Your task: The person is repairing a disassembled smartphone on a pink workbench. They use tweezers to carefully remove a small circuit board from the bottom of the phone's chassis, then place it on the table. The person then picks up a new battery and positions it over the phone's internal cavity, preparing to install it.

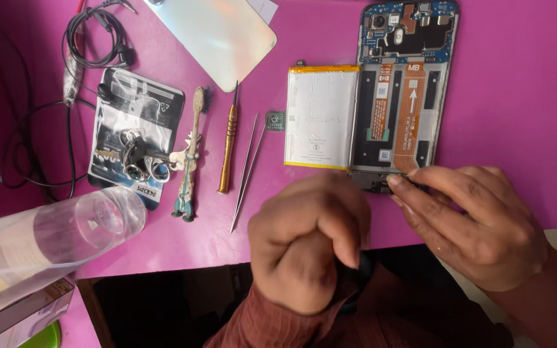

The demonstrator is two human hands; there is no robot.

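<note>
The left hand [311, 241] is nearest, its grip clenched into a fist above the pink bench [517, 96] edge — whether it holds anything, I cannot tell. The right hand [478, 222] pinches the lower edge of the opened smartphone [401, 84] (back cover off), whose lifted battery [320, 116] lies just left. Further left — tweezers [247, 171] and a screwdriver [228, 145].

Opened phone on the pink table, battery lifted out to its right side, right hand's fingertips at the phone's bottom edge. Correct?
Not quite. In the head view the battery lies to the left of the opened phone, not the right. The rest holds: the table is pink, and the right hand has its fingertips at the phone's bottom edge.
</note>
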